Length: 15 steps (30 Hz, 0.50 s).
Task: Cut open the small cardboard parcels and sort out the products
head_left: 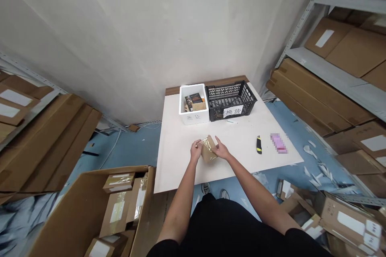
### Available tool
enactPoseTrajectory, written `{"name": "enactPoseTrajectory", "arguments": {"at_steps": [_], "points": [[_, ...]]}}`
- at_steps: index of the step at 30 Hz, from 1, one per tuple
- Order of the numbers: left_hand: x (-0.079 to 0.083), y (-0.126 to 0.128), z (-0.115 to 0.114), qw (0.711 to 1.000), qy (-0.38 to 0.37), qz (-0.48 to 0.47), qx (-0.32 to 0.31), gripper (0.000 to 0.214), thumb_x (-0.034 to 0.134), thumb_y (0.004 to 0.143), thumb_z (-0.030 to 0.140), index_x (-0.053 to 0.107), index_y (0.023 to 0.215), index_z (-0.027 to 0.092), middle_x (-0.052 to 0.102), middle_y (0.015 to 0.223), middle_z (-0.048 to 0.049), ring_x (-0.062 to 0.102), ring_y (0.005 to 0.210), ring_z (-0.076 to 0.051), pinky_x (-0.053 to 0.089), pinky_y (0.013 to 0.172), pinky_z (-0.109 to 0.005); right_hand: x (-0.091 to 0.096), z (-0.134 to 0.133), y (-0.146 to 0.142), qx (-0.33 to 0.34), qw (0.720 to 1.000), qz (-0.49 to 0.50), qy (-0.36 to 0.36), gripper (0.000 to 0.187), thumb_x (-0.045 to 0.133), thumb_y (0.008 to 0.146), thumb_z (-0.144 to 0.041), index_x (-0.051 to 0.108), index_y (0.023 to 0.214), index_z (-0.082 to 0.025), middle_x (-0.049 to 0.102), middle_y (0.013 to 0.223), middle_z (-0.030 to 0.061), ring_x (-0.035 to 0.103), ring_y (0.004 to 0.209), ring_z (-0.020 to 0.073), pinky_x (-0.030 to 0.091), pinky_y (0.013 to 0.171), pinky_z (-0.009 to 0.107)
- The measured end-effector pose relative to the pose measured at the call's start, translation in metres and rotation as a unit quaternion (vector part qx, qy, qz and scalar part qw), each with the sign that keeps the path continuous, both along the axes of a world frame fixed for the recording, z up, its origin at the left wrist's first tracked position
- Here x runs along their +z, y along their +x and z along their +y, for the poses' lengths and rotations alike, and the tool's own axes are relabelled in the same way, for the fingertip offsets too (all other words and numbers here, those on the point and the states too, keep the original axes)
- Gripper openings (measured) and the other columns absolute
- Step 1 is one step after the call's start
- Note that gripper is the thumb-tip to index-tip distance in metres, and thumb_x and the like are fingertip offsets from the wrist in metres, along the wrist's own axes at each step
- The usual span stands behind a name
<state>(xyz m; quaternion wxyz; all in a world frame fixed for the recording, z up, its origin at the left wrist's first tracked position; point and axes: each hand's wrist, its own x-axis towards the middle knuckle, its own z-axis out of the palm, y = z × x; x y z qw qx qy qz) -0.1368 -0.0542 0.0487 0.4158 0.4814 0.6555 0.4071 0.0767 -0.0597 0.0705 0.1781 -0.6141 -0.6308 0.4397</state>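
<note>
Between my two hands is a small brown cardboard box point(208, 150) with shiny clear tape across it, held above the near part of the white table point(177, 172). My left hand point(196, 150) is closed at the box's left edge, with the fingers pinched near the tape. On the right side, my right hand point(221, 149) grips the box, thumb raised along its edge. To the right on the tabletop lies a black and yellow utility knife point(259, 145). A pixelated pink item point(279, 143) rests beyond it.
A white foam bin point(194, 118) holding small boxes stands beside a black plastic crate point(232, 105) at the table's back. A large open carton point(81, 209) with taped parcels is at lower left. Opened boxes point(301, 209) litter the lower right; shelves point(331, 68) flank both sides.
</note>
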Motion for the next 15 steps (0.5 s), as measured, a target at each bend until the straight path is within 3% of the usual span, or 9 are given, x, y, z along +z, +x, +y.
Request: {"name": "enactPoseTrajectory", "arguments": {"at_steps": [4,8,11,15], "points": [[0.011,0.008,0.024,0.996,0.069,0.006,-0.050,0.025,0.059,0.094,0.037,0.078,0.099,0.021,0.064,0.143,-0.0105,0.059,0.135,-0.025,0.048,0.114,-0.039,0.000,0.012,-0.006,-0.039,0.999,0.015,0.034,0.097,0.064,0.087,-0.024,0.015,0.170,-0.030,0.073,0.121,0.0044,0.071,0.107,0.0229,0.053,0.094,0.032],[-0.014,0.016,0.011,0.987,-0.006,0.080,-0.143,0.031,0.064,0.086,0.018,0.076,0.114,0.020,0.050,0.160,-0.0118,0.048,0.148,-0.027,0.044,0.120,-0.043,-0.022,0.016,-0.021,0.015,0.996,-0.085,-0.019,0.086,0.063,0.084,-0.019,0.035,0.165,-0.021,0.064,0.143,0.0124,0.063,0.128,0.0281,0.050,0.104,0.035],[-0.034,0.011,-0.001,0.968,-0.060,0.120,-0.211,0.044,0.067,0.082,0.016,0.072,0.126,0.020,0.047,0.163,-0.0118,0.047,0.150,-0.029,0.040,0.123,-0.047,-0.040,0.013,-0.025,0.048,0.986,-0.139,-0.080,0.087,0.063,0.083,-0.013,0.035,0.165,-0.018,0.059,0.148,0.0165,0.059,0.134,0.0288,0.047,0.108,0.036],[-0.037,-0.007,0.019,0.958,-0.065,0.166,-0.224,0.060,0.071,0.083,0.024,0.061,0.142,0.023,0.040,0.168,-0.0115,0.041,0.153,-0.030,0.035,0.126,-0.045,-0.041,0.014,-0.021,0.045,0.984,-0.157,-0.073,0.090,0.063,0.082,-0.010,0.035,0.166,-0.025,0.041,0.165,0.0150,0.048,0.146,0.0308,0.042,0.115,0.039]]}}
